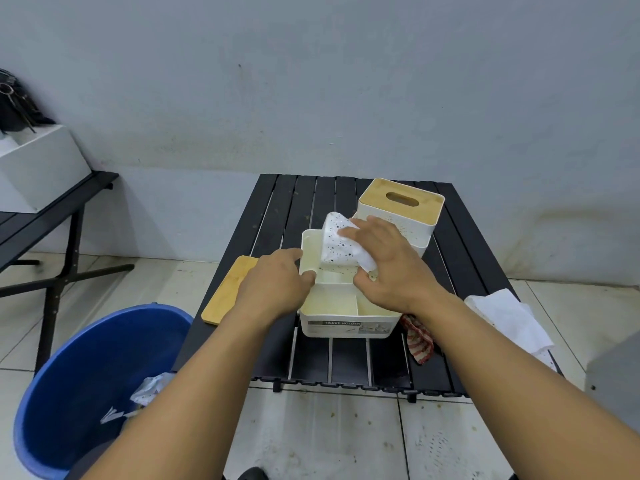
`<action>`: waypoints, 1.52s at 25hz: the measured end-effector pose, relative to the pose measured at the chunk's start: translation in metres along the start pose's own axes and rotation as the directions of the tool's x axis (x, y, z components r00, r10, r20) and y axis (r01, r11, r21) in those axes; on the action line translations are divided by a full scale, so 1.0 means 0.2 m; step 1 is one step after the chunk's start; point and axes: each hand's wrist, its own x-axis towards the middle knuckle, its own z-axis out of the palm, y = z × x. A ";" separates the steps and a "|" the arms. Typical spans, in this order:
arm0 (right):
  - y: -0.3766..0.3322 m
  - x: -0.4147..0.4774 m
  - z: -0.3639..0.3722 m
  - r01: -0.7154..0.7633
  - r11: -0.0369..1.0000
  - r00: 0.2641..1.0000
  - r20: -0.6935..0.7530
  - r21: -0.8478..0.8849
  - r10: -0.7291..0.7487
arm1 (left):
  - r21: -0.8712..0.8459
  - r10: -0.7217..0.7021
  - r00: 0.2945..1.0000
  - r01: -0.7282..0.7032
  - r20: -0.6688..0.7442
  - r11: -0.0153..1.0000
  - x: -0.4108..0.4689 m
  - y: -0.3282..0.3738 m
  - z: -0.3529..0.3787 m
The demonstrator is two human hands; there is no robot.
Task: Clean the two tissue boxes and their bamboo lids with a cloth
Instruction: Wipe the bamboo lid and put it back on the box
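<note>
Open tissue box (346, 327): stands lidless mid-desk, label wall toward the person, between the 2 hands; judged to be the box in work.
Left hand (273, 289): grips the box's left wall, thumb hooked inside the rim, fingers outside; likely bracing it so it does not slide on the slats.
Right hand (391, 268): closed around a speckled white bundle (341, 247), fingers on top, thumb beneath, held partly above the far compartment; whether it is a wiping cloth or a tissue pack I cannot tell.
Loose bamboo lid (228, 289): flat at the desk's left edge, just beside the box; off so the inside is reachable.
Second tissue box (415, 233): behind the right hand, its fitted bamboo lid (374, 192) on; looks not yet opened.
Striped cloth (420, 344): crumpled under the right wrist, within easy reach.
White paper (509, 317): draped over the desk's right edge.
Blue bucket (86, 358): on the floor at the left, crumpled scraps inside; probably for waste.
Desk (277, 202): black, slatted.
</note>
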 end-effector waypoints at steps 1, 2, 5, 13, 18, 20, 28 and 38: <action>0.00 0.00 0.00 -0.012 1.000 1.000 0.011 0.012 0.012 | 0.005 0.000 1.000 0.000 -0.003 1.000 0.00 0.00 0.00; 0.00 0.00 0.00 -0.017 1.000 1.000 0.021 0.017 0.017 | 0.010 0.000 1.000 0.000 -0.005 1.000 0.00 0.00 0.00; 0.00 -0.01 0.02 -0.021 1.000 0.999 0.046 0.009 0.020 | 0.019 -0.001 1.000 0.001 -0.001 1.000 0.00 0.01 0.00; -0.03 0.03 -0.01 0.032 0.966 0.900 0.427 -0.257 0.084 | 0.013 0.012 1.000 -0.011 -0.006 1.000 0.01 0.00 0.02; -0.04 0.02 -0.02 0.032 0.964 0.906 0.414 -0.265 0.084 | 0.022 0.028 1.000 -0.028 -0.012 0.999 0.00 0.00 0.03; -0.04 0.01 -0.03 -0.036 0.994 0.935 0.347 -0.103 0.070 | 0.019 0.037 0.999 -0.036 -0.032 0.999 0.03 -0.02 0.01; 0.04 -0.07 -0.22 -0.281 0.904 0.954 -0.010 0.322 0.300 | 0.234 -0.335 0.942 0.332 -0.028 0.914 0.22 -0.37 0.07; 0.09 -0.15 -0.23 -0.552 0.815 0.716 0.399 -0.178 0.573 | 0.262 -0.397 0.911 0.412 -0.110 0.873 0.25 -0.38 0.20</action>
